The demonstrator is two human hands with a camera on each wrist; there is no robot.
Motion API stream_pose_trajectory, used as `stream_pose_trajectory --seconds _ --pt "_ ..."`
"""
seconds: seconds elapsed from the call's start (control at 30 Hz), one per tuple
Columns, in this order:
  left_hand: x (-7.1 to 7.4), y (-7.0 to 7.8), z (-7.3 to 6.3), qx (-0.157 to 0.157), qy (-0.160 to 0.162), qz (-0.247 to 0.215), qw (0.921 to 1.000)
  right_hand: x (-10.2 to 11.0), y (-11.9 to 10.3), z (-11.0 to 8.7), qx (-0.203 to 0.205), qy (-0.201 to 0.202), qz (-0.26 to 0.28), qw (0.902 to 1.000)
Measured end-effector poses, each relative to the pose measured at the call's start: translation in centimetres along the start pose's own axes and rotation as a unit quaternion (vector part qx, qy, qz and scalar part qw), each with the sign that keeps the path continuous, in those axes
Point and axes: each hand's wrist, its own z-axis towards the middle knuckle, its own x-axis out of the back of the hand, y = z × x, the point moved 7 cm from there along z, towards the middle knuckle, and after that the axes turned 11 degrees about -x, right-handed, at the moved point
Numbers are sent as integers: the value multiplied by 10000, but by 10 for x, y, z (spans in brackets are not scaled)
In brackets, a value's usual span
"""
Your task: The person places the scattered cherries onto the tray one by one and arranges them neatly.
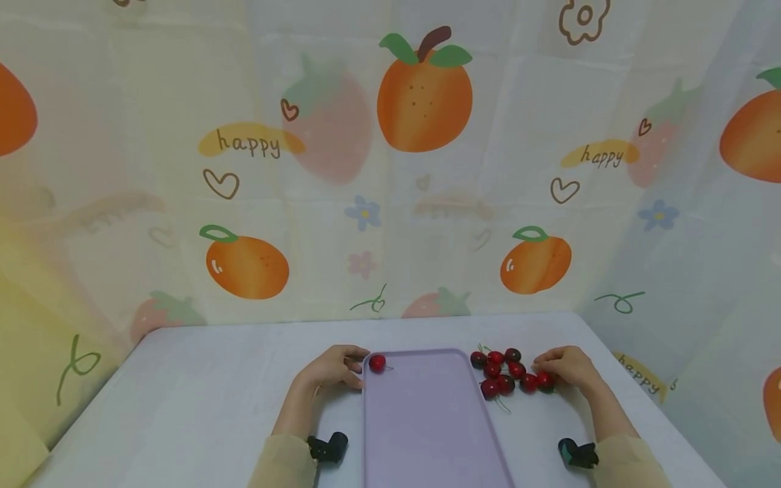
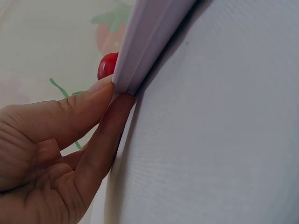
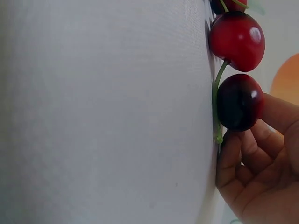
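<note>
A purple tray (image 1: 427, 420) lies on the table, with one red cherry (image 1: 377, 364) in its far left corner. At that corner my left hand (image 1: 332, 367) pinches the tray's left rim (image 2: 140, 46) between thumb and finger. Right of the tray sits a loose cluster of several red and dark cherries (image 1: 493, 371), some with green stems. My right hand (image 1: 569, 366) is at the cluster's right end. In the right wrist view, its thumb and fingers hold a dark red cherry (image 3: 240, 101); a brighter cherry (image 3: 237, 41) with a green stem sits beside it.
The white table (image 1: 213, 407) reaches back to a fruit-print curtain (image 1: 390, 224), which also hangs along both sides. A black wrist camera (image 1: 329, 447) is on the left wrist and another black camera (image 1: 577, 453) on the right.
</note>
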Motion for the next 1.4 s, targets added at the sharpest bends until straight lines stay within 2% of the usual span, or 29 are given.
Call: stream_pose_trajectory --seconds 0.33,0.57,1.03,1.4 --pt "0 -2 0 -2 -11 16 10000 2 1 -1 242 -72 235 9994" --pt "1 -1 0 -49 -4 15 10000 6 3 -1 267 -89 555 9981" --pt "0 -1 1 -141 -66 36 9999 17 3 -2 213 477 1178 9917" --pt "1 -2 0 -71 -40 112 9999 24 -14 -11 571 866 1834 9776"
